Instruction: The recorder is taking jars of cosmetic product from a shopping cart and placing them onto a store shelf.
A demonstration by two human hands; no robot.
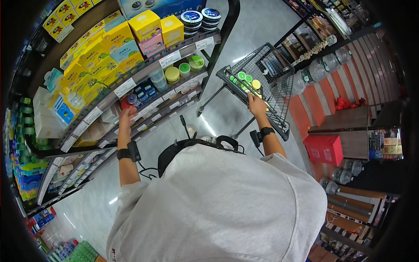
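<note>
At the front edge of the shelf, the left hand has its fingers bent against a small red item, though I cannot tell whether they grip it; blue containers stand just beside, so a sideways pull could knock one over that edge. The right hand lies curled at the handle-side edge of the shopping cart, its closure unclear, near green- and yellow-lidded tubs inside; leaning toward the shelf might roll the cart and make these slide or tip.
</note>
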